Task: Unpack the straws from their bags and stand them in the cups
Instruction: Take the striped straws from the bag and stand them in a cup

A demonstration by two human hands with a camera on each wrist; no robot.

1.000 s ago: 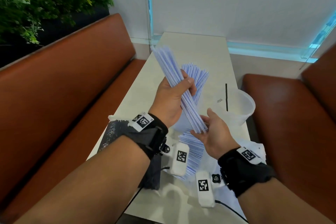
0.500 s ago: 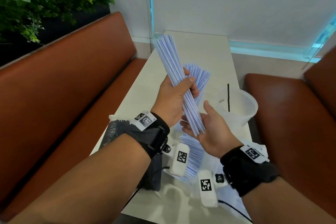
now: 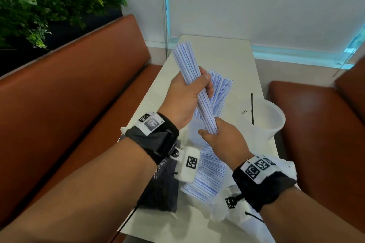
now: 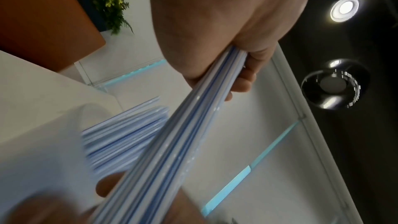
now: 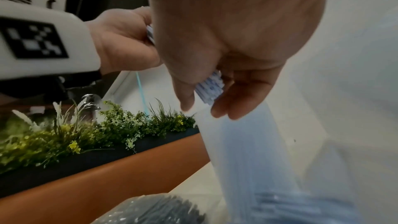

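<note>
Presently, a straw bundle [image 3: 194,87] was held above the table [image 3: 233,59], tilted far-left, gripped mid-length by the left hand [image 3: 185,97] and cupped at its near end by the right hand [image 3: 221,136]. More straws stood in a cup [image 3: 194,132] beneath. Another cup [image 3: 265,118], right, held one black straw [image 3: 252,108].

The far half of the table [image 3: 221,53] lies bare, so I could reach out there freely. Closer in, the room is tight: a cup of blue-striped straws [image 3: 217,92] stands right behind my left hand [image 3: 185,100], and a clear cup [image 3: 270,122] with one black straw [image 3: 252,108] stands to the right of my right hand [image 3: 223,138]. Under my wrists lie loose striped straws [image 3: 207,175], a dark bag [image 3: 162,187] and crumpled clear plastic [image 3: 223,213]. Brown benches [image 3: 79,92] wall in both sides.
</note>
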